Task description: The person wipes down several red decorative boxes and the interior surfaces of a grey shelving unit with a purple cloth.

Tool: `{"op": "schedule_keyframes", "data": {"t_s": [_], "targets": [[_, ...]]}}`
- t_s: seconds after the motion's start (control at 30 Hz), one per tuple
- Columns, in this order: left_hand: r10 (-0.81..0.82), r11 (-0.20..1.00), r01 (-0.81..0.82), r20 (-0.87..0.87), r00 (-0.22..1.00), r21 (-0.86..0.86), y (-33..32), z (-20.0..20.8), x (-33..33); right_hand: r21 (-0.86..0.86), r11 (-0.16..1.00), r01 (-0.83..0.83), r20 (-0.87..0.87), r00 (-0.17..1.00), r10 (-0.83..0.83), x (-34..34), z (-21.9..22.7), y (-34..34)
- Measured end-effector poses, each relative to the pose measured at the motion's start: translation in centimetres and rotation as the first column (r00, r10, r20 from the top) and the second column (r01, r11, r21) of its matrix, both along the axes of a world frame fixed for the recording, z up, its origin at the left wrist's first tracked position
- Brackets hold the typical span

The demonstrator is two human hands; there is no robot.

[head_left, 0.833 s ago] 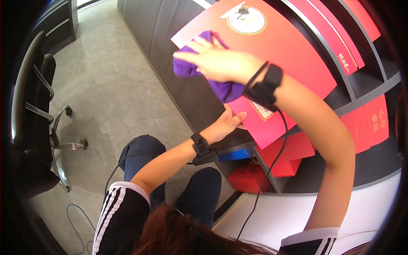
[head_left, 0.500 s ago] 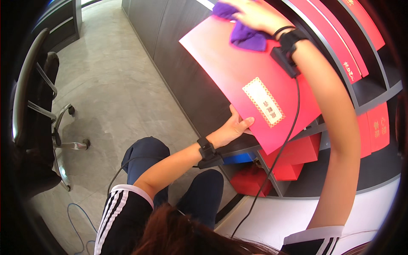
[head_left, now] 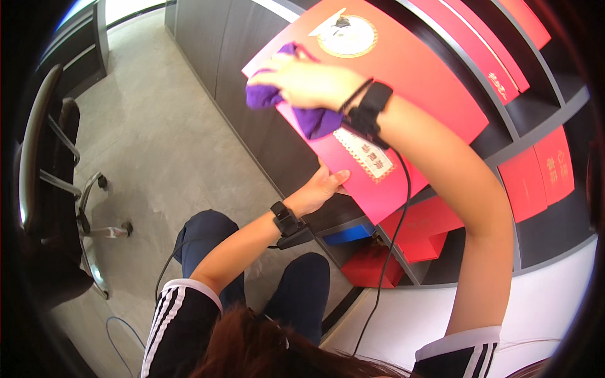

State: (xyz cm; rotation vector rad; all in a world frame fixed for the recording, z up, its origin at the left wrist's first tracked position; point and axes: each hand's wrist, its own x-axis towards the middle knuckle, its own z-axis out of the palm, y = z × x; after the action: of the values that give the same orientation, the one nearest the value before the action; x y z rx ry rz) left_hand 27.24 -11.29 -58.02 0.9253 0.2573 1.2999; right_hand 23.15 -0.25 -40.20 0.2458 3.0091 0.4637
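A large flat red box (head_left: 416, 82) is tilted in front of me, with a round gold-edged picture and a pale label strip (head_left: 367, 154) on its face. My left hand (head_left: 320, 189) grips its near left edge, thumb on top and the other fingers mostly hidden underneath. Bunched under my right hand (head_left: 302, 80) is a purple cloth (head_left: 318, 121), pressed on the box's left edge and partly covering the label. The right hand is somewhat blurred, its fingers bent over the cloth.
Grey curved shelves (head_left: 548, 120) with more red boxes (head_left: 526, 183) stand on the right. Below the held box are a blue item (head_left: 348, 234) and a dark red box (head_left: 372, 266). A black cable (head_left: 394, 233) hangs from my right wrist. An office chair (head_left: 47, 189) is at left.
My right hand has brought the purple cloth from the far part of the box toward me and left, uncovering the round picture. My left hand and the box have shifted slightly left in view.
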Motion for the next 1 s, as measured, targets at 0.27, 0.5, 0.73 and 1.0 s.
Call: {"op": "schedule_keyframes", "data": {"t_s": [0.27, 0.5, 0.73, 1.0], "targets": [[-0.028, 1.000, 0.028, -0.023, 0.999, 0.010, 0.6, -1.2, -0.9, -0.067, 0.995, -0.075, -0.306, 0.951, 0.051, 10.6, 4.7, -2.7], [-0.012, 0.999, 0.013, 0.023, 1.000, -0.035, -0.4, 0.9, -0.7, -0.017, 0.971, 0.238, -0.532, 0.820, -0.210, 21.0, 11.2, -4.1], [0.166, 0.974, -0.139, 0.141, 0.976, -0.181, -1.3, 3.5, 0.0, 0.092, 0.919, 0.384, -0.693, 0.687, -0.218, 23.2, 8.8, -7.3], [0.317, 0.898, -0.146, 0.379, 0.870, -0.416, 1.3, 0.9, -1.6, 0.157, 0.821, 0.549, -0.729, 0.625, -0.278, 20.5, 3.0, -12.1]]}}
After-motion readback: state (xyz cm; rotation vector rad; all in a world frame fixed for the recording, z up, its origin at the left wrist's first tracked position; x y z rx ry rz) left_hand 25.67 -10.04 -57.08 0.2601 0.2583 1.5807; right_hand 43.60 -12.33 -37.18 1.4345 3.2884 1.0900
